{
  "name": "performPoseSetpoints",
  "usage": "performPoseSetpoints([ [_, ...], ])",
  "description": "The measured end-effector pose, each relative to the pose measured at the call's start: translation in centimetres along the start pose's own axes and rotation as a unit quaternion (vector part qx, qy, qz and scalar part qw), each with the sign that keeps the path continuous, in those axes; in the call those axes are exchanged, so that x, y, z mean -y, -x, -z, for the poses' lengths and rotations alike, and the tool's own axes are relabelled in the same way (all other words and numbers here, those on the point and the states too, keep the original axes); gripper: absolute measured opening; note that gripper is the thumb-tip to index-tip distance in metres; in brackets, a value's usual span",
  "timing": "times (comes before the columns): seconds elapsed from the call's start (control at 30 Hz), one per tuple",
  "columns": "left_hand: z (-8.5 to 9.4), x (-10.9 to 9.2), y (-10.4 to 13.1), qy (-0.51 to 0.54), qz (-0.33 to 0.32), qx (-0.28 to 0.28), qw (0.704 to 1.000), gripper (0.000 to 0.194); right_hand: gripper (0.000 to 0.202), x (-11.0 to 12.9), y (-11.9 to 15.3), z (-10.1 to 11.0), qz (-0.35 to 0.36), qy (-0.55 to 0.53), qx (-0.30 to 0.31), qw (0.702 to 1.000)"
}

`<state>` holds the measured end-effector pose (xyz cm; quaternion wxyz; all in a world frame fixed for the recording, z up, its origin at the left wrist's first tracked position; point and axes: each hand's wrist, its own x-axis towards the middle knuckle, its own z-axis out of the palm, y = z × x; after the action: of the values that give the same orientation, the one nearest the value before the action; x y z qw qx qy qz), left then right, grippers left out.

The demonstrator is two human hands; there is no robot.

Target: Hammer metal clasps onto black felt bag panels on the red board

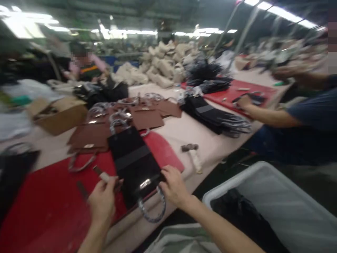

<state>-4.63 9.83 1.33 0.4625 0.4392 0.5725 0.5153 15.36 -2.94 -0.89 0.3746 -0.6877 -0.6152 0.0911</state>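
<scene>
A flat black handbag piece [131, 154] lies tilted over the red mat [52, 196], with a shiny metal clasp near its lower end. Its plastic-wrapped handle [152, 219] loops over the table's front edge. My right hand [173, 184] grips the piece at its lower right corner. To its left, my left hand [102, 200] is closed on a small tool with a white-wrapped grip and a dark metal end [101, 174]; blur hides its exact kind. That hand's fingertips are close to the piece's left edge. A hammer [195, 158] with a pale handle lies to the right.
Brown bag pieces [89, 137] with wrapped handles are heaped behind. A stack of black pieces [207, 112] stands farther right, near a co-worker's arm [276, 116]. An open cardboard box [58, 116] sits at left. A grey bin [284, 196] holding black material is at lower right.
</scene>
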Motion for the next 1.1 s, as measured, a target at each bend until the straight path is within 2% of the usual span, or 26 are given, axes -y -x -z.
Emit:
performPoseSetpoints([
  [0.07, 3.6, 0.9, -0.7, 0.034, 0.065, -0.051, 0.996, 0.027, 0.026, -0.2, 0.9, -0.7, -0.048, -0.076, -0.052, 0.995],
  [0.17, 5.5, 2.2, -1.9, 0.048, 0.077, -0.079, 0.993, 0.030, 0.033, -0.2, 2.7, -0.7, -0.202, -0.166, -0.053, 0.964],
  [0.23, 5.7, 2.9, -2.4, 0.015, 0.068, -0.075, 0.995, 0.033, 0.045, 0.4, 3.7, -1.0, -0.322, -0.253, -0.019, 0.912],
  [0.33, 5.9, 3.4, -2.8, -0.063, 0.045, -0.042, 0.996, 0.033, 0.054, 1.8, 4.0, -2.1, -0.420, -0.433, 0.074, 0.794],
  [0.4, 6.0, 3.5, -3.1, -0.122, 0.029, -0.014, 0.992, 0.031, 0.054, 2.4, 3.5, -2.7, -0.440, -0.505, 0.108, 0.735],
  [0.43, 6.0, 3.4, -3.2, -0.160, 0.020, -0.004, 0.987, 0.029, 0.054, 2.6, 3.2, -2.7, -0.443, -0.520, 0.104, 0.723],
  [0.5, 6.0, 3.0, -3.4, -0.254, -0.010, -0.004, 0.967, 0.024, 0.051, 2.5, 2.5, -2.3, -0.447, -0.530, 0.064, 0.718],
  [0.6, 5.9, 2.3, -3.5, -0.376, -0.077, -0.045, 0.922, 0.019, 0.046, 1.3, 1.9, -0.8, -0.463, -0.541, 0.000, 0.702],
  [0.73, 5.7, 1.8, -3.7, -0.438, -0.099, -0.067, 0.891, 0.017, 0.045, -0.1, 2.2, 0.4, -0.486, -0.559, -0.027, 0.672],
  [0.97, 4.6, 1.5, -3.4, -0.546, -0.129, -0.039, 0.827, 0.020, 0.048, 1.2, 3.9, -1.7, -0.481, -0.633, -0.032, 0.606],
  [1.1, 4.6, 1.0, -3.1, -0.587, -0.130, -0.028, 0.799, 0.025, 0.043, 1.0, 4.8, -2.0, -0.472, -0.655, -0.045, 0.588],
])
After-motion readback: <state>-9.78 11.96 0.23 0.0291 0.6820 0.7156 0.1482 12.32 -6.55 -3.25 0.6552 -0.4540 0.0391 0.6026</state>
